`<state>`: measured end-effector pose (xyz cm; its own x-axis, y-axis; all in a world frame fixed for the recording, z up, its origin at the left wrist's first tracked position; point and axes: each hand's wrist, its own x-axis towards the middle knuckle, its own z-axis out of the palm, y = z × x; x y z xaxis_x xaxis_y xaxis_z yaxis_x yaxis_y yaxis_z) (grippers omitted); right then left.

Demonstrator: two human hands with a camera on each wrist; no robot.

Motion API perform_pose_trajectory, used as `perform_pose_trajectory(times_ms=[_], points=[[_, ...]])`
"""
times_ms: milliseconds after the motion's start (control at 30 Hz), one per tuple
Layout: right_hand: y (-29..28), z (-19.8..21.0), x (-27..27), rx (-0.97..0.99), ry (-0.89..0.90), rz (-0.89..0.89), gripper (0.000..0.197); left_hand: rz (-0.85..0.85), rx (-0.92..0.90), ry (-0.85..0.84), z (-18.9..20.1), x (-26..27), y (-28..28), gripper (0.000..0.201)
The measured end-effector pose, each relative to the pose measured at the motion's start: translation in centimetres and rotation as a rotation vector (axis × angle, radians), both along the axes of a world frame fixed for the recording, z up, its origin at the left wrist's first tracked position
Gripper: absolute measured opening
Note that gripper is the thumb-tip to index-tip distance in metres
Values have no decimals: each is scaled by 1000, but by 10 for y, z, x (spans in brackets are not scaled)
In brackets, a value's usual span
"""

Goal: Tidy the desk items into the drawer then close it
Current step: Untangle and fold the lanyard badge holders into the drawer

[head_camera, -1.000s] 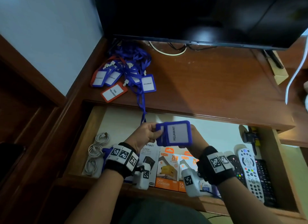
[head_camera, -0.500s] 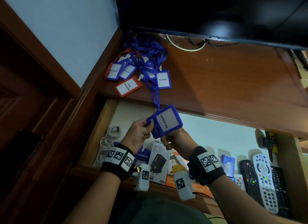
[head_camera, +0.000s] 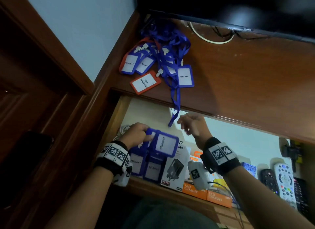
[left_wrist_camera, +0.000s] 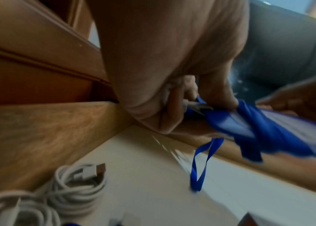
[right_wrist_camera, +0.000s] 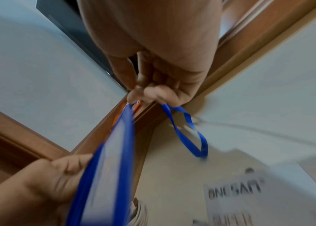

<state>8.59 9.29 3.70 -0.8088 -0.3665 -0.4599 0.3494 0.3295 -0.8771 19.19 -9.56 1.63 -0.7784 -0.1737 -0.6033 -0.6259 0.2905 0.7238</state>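
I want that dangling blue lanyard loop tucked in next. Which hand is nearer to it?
Right. The right hand is just beside the lanyard loop, at its right; the left hand is lower left, gripping a blue badge holder.

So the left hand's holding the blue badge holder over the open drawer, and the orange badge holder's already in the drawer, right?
Not quite. The orange badge holder is on the desk top, as the head view shows. The rest holds: the left hand grips the blue badge holder over the open drawer.

Setting: likely an office or reception desk. Evidence: wooden desk [head_camera: 238, 85] under a dark screen [head_camera: 221, 5], pile of visitor badges [head_camera: 153, 63] (printed "PELAWAT"), remotes [head_camera: 284, 182] and charger boxes [head_camera: 175, 169] in the drawer [head_camera: 119, 112].
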Motion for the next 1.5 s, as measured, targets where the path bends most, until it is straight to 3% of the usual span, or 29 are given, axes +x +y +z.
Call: perform_pose_trajectory(times_ms=[133,233,367,467,567,633,733,900,1100,1200,1333,1500], points=[[-15,0,-34,57,190,-109,25,-474,-391,-115,-9,-7,4,23],[-30,-7,-59,103,252,-86,8,-703,-538,-150,-15,-10,17,19],[-43,-9,-81,500,416,95,52,-939,-594,-192,-18,-14,36,16],[-47,-6,-83,669,513,262,58,-1007,-609,-195,-16,-18,44,13],[-41,-13,-80,708,582,356,48,-1032,-644,-186,-13,-21,48,12],[-30,-24,-74,673,639,310,50,-1041,-666,-192,-12,-20,50,19],[-3,-38,-63,633,750,229,55,-1045,-707,-195,-13,-19,52,25],[38,-47,-48,727,836,296,76,-1052,-779,-183,-14,-18,56,28],[69,-52,-42,800,1018,99,51,-1020,-765,-189,-21,-15,69,24],[80,-47,-46,830,1013,37,30,-945,-724,-208,-26,-16,71,28],[92,-45,-49,826,992,6,24,-778,-623,-170,-24,-22,69,30],[103,-40,-42,580,933,-125,22,-506,-439,20,-4,-36,68,37]])
